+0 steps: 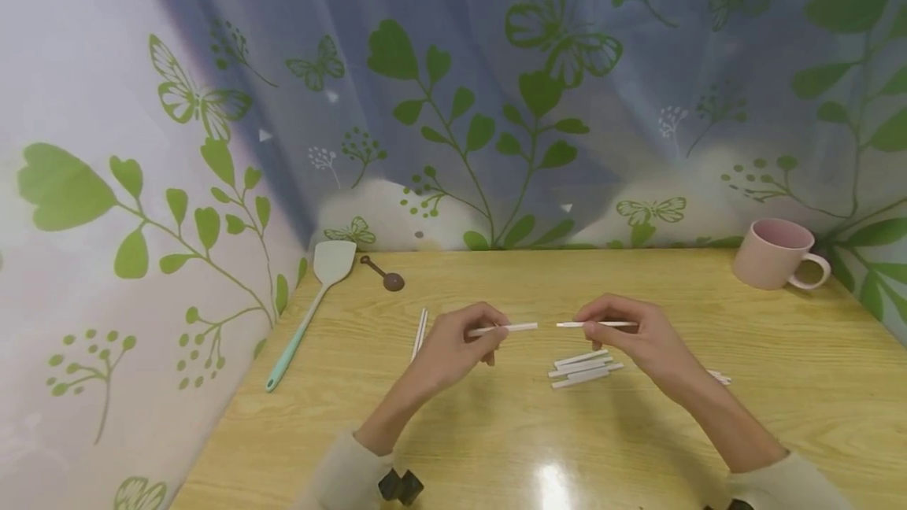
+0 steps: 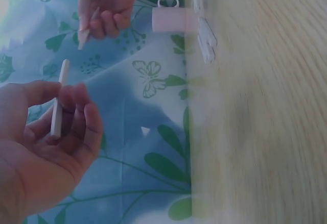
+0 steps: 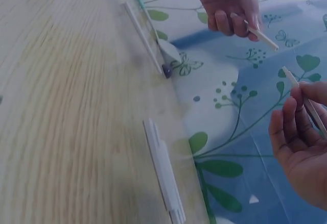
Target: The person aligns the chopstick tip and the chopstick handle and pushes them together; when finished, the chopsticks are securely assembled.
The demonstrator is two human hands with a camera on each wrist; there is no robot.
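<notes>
My left hand (image 1: pixel 448 346) pinches a short white stick (image 1: pixel 523 327) between thumb and fingers, its free end pointing right. Facing it, a second white stick (image 1: pixel 570 324) with a thinner tip is pinched in my right hand (image 1: pixel 648 338). A small gap separates the two ends, and both are held above the table. In the right wrist view, the end of the left hand's stick (image 3: pixel 268 41) looks hollow. Below and between the hands lies a loose pile of white sticks (image 1: pixel 584 369). Longer thin white sticks (image 1: pixel 420 333) lie beside my left hand, partly hidden by it.
A turner with a pale green handle (image 1: pixel 289 356) lies along the table's left side. Close by is a small brown scoop (image 1: pixel 393 282). At the back right stands a pink mug (image 1: pixel 772 254). Small white pieces (image 1: pixel 720 377) show past my right wrist. A patterned curtain (image 1: pixel 453 140) borders the back.
</notes>
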